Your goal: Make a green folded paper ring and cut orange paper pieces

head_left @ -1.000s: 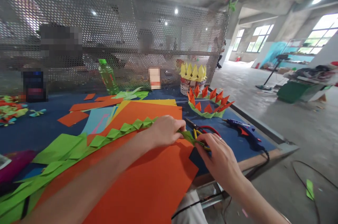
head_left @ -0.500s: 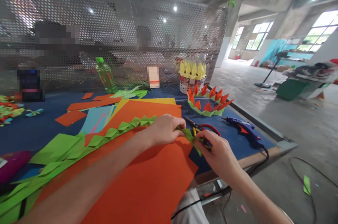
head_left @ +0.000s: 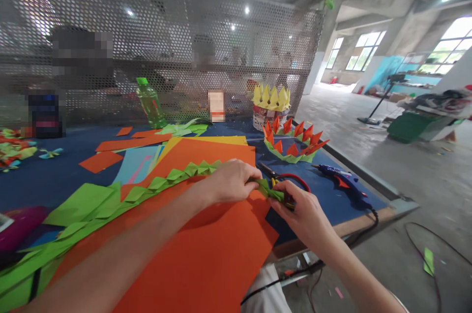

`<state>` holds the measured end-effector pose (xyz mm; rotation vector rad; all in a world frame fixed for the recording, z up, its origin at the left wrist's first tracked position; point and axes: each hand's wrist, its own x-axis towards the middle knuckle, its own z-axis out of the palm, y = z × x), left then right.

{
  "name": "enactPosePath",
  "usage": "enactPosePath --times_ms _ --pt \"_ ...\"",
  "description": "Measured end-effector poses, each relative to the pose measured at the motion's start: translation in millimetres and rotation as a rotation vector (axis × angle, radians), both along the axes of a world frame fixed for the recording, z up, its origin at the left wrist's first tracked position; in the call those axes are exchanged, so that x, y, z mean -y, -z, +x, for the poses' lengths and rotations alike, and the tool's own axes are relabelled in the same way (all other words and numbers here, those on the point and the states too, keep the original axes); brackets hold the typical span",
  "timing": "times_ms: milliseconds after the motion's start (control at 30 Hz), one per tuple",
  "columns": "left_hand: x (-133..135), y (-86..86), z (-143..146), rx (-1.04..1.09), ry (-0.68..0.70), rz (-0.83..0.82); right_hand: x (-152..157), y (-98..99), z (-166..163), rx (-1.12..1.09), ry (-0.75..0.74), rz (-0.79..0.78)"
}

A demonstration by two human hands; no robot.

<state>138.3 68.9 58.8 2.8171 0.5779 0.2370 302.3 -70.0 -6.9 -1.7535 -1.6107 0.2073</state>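
Centrally, our two hands: left hand (head_left: 233, 182), thumb and fingers pinched on the green paper strip (head_left: 158, 184); right hand (head_left: 301, 207), pinching the same strip just beside it, near the right end. Item, that strip: zigzag-folded, running from the lower left along the orange sheets (head_left: 195, 254) to both hands. By our judgement, the step is a fold at this end. It should go well if our left pinch steadies the last crease while our right lines up the edges before pressing, each point matching its neighbours; a hard pull would likely skew the paper. Just beyond the right hand: scissors (head_left: 275, 174), partly hidden, best left clear of the working end. Farther out, on the blue surface (head_left: 77, 145): glue gun (head_left: 337, 175), nozzle pointing left; orange-and-green paper ring (head_left: 293, 150); yellow paper crown (head_left: 271, 99) atop a tub (head_left: 262, 118).
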Motion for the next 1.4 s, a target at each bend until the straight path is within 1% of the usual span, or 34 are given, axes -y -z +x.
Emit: enactPosePath --times_ms 100,267,567,700,833,1000,1133,1167,1233,1333,1400 --pt "1 -0.8 0 0.001 0.008 0.006 -1 0.7 1 -0.007 0.005 -0.005" --pt "0 -1.3 0 -0.003 0.028 0.010 -4 0.8 3 0.048 -0.013 -0.009" --pt "-2 4.5 3 0.009 0.123 0.029 1 -1.0 -3 0.151 -0.059 0.024" --pt "-2 6.9 4 -0.030 0.154 0.020 4 -1.2 -5 0.186 -0.088 0.031" --pt "3 5.8 3 -0.065 0.167 0.042 3 0.9 -2 0.210 -0.116 0.029" --pt "8 3.0 3 -0.100 0.138 0.049 0 3.3 0 0.217 -0.157 0.016" --pt "8 2.4 4 -0.121 0.095 0.031 6 -3.8 0 0.193 -0.141 0.026" --pt "8 2.7 4 -0.123 0.086 0.027 9 -7.2 3 0.186 -0.106 0.033" --pt "7 3.8 4 -0.125 0.070 0.021 17 -14.1 18 0.188 0.040 0.047" --pt "5 5.5 4 -0.123 0.057 0.006 31 -17.8 58 0.242 0.398 0.039" --pt "4 6.3 3 -0.124 0.045 -0.006 41 -13.3 91 0.285 0.638 0.002"
